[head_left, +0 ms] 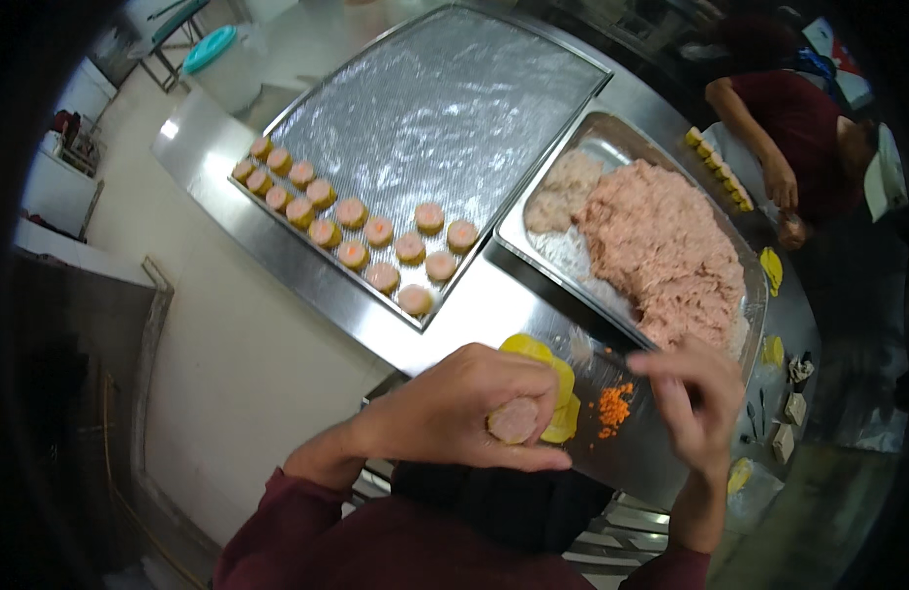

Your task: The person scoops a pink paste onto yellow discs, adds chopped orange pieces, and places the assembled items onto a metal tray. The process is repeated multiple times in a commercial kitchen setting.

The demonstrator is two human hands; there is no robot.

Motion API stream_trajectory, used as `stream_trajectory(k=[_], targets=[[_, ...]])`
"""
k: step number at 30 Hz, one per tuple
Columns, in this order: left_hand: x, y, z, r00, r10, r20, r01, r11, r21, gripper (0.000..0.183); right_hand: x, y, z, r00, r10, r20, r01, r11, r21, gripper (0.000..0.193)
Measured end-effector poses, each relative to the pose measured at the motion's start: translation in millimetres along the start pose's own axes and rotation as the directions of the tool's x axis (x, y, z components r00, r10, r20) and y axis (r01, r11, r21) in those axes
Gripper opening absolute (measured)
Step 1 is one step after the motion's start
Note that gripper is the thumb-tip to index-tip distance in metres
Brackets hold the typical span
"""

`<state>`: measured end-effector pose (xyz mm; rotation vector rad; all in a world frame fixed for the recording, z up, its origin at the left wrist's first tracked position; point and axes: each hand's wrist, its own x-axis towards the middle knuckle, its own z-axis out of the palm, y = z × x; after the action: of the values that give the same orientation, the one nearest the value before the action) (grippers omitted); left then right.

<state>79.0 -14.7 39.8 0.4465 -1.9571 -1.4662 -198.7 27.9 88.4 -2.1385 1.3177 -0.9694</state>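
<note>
My left hand (464, 413) is closed around a small open-topped dumpling (514, 421), its pale pink meat filling showing at the top. Beside that hand, several round yellow wrappers (565, 398) lie overlapped on the steel table, partly hidden by my fingers. My right hand (698, 398) is over the table by a small heap of chopped orange bits (613, 408). Its index finger and thumb are apart, and I see nothing held between them. Just beyond it, a deep metal pan (518, 231) holds a large mound of pink minced meat (661, 246).
A wide metal tray (435, 98) carries several finished dumplings (378, 231) along its near left side. At the right, another person (784, 147) works beside a row of dumplings (718, 169). Yellow wrappers (772, 270) and small tools lie along the right table edge.
</note>
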Motion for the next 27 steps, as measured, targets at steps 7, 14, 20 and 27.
stream_trajectory(k=[7, 14, 20, 27], targets=[[14.2, 0.8, 21.2, 0.989, -0.102, 0.107, 0.12, 0.976, -0.182, 0.026, -54.5, -65.7, -11.5, 0.992, -0.104, 0.07, 0.125, 0.876, -0.466, 0.036], [24.5, -0.2, 38.5, 0.984, 0.023, 0.175, 0.002, 0.99, -0.143, 0.03, -72.8, -70.0, -12.8, 0.991, -0.113, 0.068, 0.132, 0.818, -0.559, 0.041], [22.2, 12.4, 33.2, 0.962, -0.163, 0.219, 0.211, 0.954, -0.213, 0.032, -74.5, -60.5, -20.7, 0.976, -0.219, -0.013, 0.182, 0.841, -0.509, 0.043], [27.7, 7.0, 46.0, 0.976, 0.004, 0.217, 0.047, 0.972, -0.231, 0.03, -76.4, -59.2, -15.1, 0.977, -0.211, 0.029, 0.198, 0.853, -0.483, 0.042]])
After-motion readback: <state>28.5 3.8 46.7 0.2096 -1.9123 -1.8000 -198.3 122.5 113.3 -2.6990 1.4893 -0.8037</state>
